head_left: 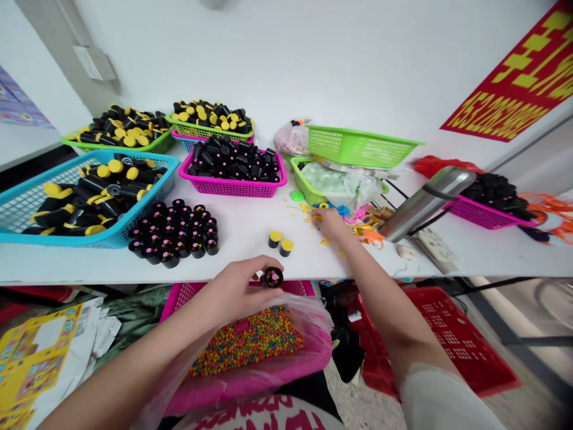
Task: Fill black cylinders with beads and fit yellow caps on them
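My left hand [239,285] is closed round a small black cylinder [273,276], its open end facing up with a pink centre and coloured bits inside. Below it, a pink basket [313,352] lined with a clear plastic bag holds many small coloured beads [250,334]. My right hand [332,224] reaches to the table, fingers bent together over scattered small yellow pieces [324,242]; what they pinch, if anything, is hidden. Two black cylinders with yellow caps [280,243] stand between the hands. Left of them is a cluster of upright black cylinders with pink centres [176,233].
A blue basket [147,209] and green baskets [163,143] hold yellow-capped cylinders. A magenta basket [233,188] holds black ones. To the right are a green basket [358,146], colourful plastic scraps [367,221], a leaning steel flask [425,203] and a power strip [434,248]. A red crate [447,334] sits below.
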`<state>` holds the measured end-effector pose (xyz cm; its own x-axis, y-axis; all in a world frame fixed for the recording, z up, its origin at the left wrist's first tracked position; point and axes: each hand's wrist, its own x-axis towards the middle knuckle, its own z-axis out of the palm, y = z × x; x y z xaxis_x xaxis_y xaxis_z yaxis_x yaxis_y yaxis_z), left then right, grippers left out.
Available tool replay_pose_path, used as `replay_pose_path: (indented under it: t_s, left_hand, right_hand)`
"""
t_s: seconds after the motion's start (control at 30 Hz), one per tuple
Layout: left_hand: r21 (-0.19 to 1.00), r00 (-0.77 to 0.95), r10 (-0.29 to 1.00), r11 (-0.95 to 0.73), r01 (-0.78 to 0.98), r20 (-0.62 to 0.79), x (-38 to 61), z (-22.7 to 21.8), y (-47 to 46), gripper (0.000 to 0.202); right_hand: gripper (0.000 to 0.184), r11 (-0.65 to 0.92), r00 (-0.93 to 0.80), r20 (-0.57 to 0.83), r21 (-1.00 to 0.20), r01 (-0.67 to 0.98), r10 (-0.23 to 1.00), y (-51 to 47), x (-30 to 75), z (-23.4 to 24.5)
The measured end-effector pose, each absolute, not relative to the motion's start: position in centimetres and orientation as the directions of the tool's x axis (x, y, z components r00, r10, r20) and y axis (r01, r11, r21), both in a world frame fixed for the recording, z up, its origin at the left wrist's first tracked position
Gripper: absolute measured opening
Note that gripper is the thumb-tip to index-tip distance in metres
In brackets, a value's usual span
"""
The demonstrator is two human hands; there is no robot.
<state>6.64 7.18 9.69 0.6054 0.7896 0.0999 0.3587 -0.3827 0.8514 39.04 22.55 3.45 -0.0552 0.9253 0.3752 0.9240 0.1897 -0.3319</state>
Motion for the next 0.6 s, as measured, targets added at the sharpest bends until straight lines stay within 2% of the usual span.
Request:
replay_pose_path:
  t_s: [0.07, 0.2, 0.27, 0.33, 0.37, 0.47, 0.6]
  left_hand:
    - [0.863, 0.614, 0.784, -0.372, 0.343, 0.093, 6.3, 10.2, 7.0, 0.03]
    - [0.919, 0.556, 0.825, -0.294, 0.264, 0.104, 6.0, 10.8, 6.9, 0.028]
    - [0.947, 0.527, 0.84, -0.262, 0.187, 0.128, 6.1, 10.6, 7.0, 0.025]
    - [0.966, 0.49, 0.858, -0.236, 0.109, 0.154, 6.3, 9.9, 7.3, 0.025]
    - [0.971, 0.466, 0.868, -0.23, 0.066, 0.174, 6.4, 9.3, 7.6, 0.028]
    - [0.963, 0.387, 0.885, -0.266, -0.037, 0.26, 6.3, 7.5, 8.2, 0.04]
    - [0.921, 0.376, 0.855, -0.388, 0.01, 0.356, 5.6, 5.7, 8.4, 0.05]
  right_hand:
    - [0.006, 0.135, -0.008, 0.335, -0.357, 0.925, 0.942, 22.4, 39.0, 4.0]
    - [0.018, 0.13, 0.052, 0.375, -0.444, 0.886, 0.926, 20.0, 37.1, 6.6]
    - [0.023, 0.204, 0.039, 0.416, -0.524, 0.827, 0.909, 17.4, 34.7, 8.4]
    - [0.02, 0.433, -0.062, 0.49, -0.698, 0.57, 0.87, 14.1, 31.5, 9.9]
    - [0.017, 0.516, -0.117, 0.528, -0.72, 0.464, 0.841, 12.4, 29.7, 10.4]
    - [0.01, 0.64, -0.162, 0.626, -0.695, 0.329, 0.763, 8.6, 25.2, 10.3]
    - [0.02, 0.714, -0.15, 0.71, -0.626, 0.313, 0.688, 7.4, 22.3, 7.8]
